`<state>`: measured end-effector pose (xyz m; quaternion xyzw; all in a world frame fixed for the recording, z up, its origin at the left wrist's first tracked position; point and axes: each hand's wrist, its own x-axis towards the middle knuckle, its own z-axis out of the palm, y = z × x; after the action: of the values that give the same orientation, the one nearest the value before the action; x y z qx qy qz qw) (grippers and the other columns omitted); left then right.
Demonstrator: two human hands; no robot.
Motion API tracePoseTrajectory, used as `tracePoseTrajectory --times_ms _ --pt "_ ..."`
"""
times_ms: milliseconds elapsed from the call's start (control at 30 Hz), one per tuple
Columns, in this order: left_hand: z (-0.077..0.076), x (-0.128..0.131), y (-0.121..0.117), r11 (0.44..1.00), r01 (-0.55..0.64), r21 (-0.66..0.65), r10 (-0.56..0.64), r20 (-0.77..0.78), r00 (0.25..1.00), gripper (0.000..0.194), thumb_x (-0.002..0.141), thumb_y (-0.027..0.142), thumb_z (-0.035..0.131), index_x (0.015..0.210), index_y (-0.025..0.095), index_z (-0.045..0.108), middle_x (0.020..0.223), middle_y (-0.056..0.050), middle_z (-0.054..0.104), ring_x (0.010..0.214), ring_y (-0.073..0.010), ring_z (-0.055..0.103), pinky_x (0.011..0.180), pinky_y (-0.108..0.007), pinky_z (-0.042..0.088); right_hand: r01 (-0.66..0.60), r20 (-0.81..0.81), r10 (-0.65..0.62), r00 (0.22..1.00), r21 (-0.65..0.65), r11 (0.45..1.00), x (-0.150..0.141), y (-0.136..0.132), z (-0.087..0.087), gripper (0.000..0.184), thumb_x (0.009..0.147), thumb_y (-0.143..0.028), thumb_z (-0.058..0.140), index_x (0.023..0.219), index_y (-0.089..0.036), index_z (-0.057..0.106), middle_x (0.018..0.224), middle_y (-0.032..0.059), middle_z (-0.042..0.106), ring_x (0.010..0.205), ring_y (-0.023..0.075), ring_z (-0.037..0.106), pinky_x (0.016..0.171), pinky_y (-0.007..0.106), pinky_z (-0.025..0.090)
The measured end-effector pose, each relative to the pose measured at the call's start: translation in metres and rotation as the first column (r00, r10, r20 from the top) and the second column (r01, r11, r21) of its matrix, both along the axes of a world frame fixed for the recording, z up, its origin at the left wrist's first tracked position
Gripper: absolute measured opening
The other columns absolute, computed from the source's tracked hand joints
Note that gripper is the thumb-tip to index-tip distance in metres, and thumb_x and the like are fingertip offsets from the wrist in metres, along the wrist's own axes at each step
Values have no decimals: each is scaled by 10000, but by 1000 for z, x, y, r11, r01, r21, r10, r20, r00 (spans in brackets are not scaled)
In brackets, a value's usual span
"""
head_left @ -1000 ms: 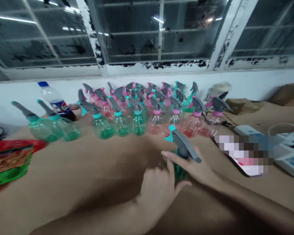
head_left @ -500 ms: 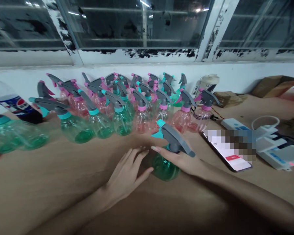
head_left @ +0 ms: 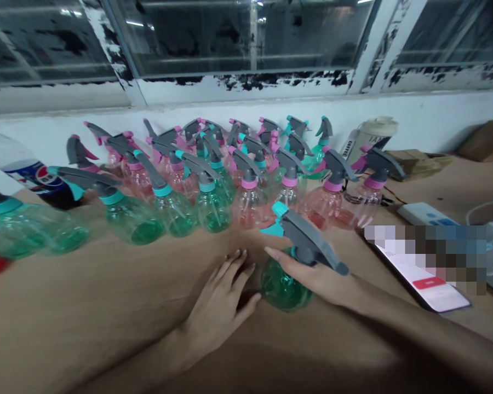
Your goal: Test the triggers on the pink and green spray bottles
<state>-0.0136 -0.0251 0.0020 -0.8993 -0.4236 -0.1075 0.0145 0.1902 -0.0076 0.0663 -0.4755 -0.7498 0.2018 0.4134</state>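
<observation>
A green spray bottle [head_left: 285,287] with a grey and turquoise trigger head stands on the table in front of me. My right hand [head_left: 312,276] is wrapped round its neck and upper body from the right, thumb on the near side and the other fingers mostly hidden behind it. To the left of that bottle, my left hand [head_left: 219,303] rests on the tabletop with its fingers apart, holding nothing. Beyond the hands, several green spray bottles [head_left: 213,210] and pink spray bottles [head_left: 248,205] stand in crowded rows.
A cola bottle [head_left: 36,175] and another green spray bottle [head_left: 20,227] are at the left. On the right lie a phone [head_left: 427,282], partly blurred out, and a white power strip [head_left: 423,213]. A light-coloured cup [head_left: 373,134] stands against the wall beneath the windows.
The view has turned slightly left, so the phone and right-hand bottles appear farther right. My right hand keeps its hold on the green spray bottle; my left hand stays flat beside it.
</observation>
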Motion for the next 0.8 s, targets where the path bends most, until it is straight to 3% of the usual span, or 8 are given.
tracePoseTrajectory --times_ms 133,300,433,667,800 --pt "-1 0 0 1000 3 6 -3 0 1000 473 895 362 494 1285 97 462 1367 -179 453 1290 -307 387 1028 -502 375 23 -59 -24 998 -16 1000 0 -1 -2 380 768 -490 599 1046 -232 600 642 -14 621 559 188 606 604 358 549" --pt "-2 0 0 1000 15 25 -16 36 999 475 896 368 486 1292 108 454 1358 -170 470 1281 -303 402 1020 -510 381 9 -109 -15 994 -62 998 2 -5 1 229 778 -460 621 849 -244 599 761 -2 688 680 188 663 686 344 551" --pt "-1 -1 0 999 18 27 -19 37 999 484 904 374 476 1311 115 436 1379 -168 450 1295 -295 386 1027 -502 377 14 -121 -21 992 -59 998 3 -7 5 169 802 -430 603 797 -261 585 743 -12 695 691 183 673 676 327 559" --pt "1 1 -1 1000 -1 0 1 9 1000 475 894 366 497 1292 110 459 1381 -165 449 1298 -301 380 1026 -503 376 -49 -100 40 994 -90 995 5 -8 8 211 823 -390 556 993 -272 598 931 18 707 904 219 666 808 358 545" --pt "1 1 -1 1000 -12 -13 12 12 1000 474 895 373 498 1292 117 463 1385 -164 444 1294 -305 386 1023 -497 382 -2 -70 -1 998 -44 999 5 -7 4 201 816 -360 558 988 -263 601 904 25 698 838 222 664 762 365 548"
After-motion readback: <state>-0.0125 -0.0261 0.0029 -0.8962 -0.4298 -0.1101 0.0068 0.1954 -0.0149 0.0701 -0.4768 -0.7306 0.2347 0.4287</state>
